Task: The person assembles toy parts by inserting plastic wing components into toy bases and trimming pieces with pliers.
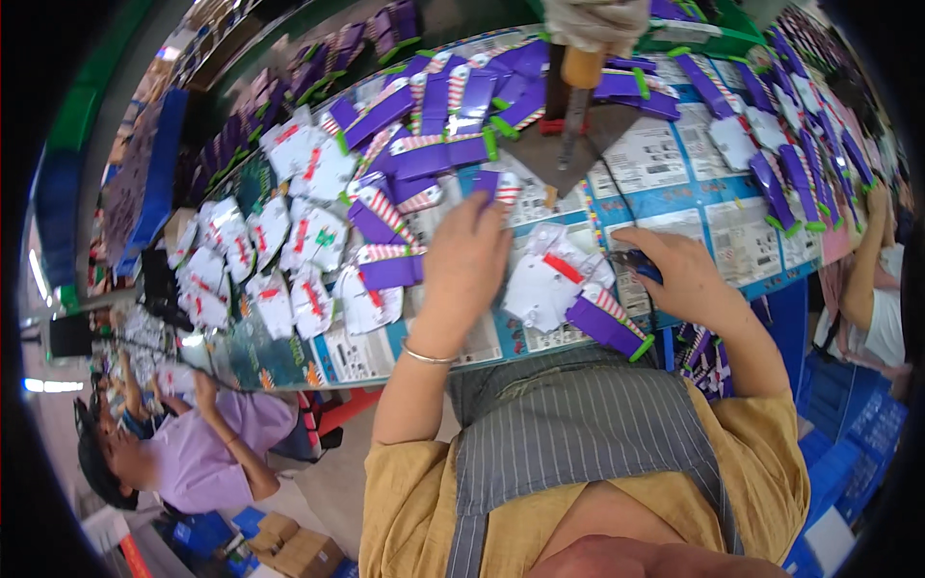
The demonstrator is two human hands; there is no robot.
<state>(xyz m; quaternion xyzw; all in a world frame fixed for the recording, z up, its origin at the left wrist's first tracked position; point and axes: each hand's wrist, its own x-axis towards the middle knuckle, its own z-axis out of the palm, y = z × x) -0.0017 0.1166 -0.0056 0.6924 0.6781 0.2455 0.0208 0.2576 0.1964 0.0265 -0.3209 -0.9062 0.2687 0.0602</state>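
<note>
My left hand (467, 258) reaches over the table with its fingertips closed on a purple leg piece (488, 181) with a red-and-white striped end; the fingers partly hide it. Wrapped in the fingers of my right hand (679, 275) is a small hand tool with dark blue handles (638, 265), like pliers; its tip is hard to make out. Between my hands lies a white plastic body part (541, 289) with a red strip. One purple leg with a green foot (607, 323) sticks out from it toward the table's front edge.
Purple striped legs (424, 154) pile up at the far left, with several white body parts (308, 241) nearer. An upright tool on a cord (578, 87) hangs above a dark plate (568, 154). More assembled pieces (795, 173) lie right, beside another person's arm (867, 241).
</note>
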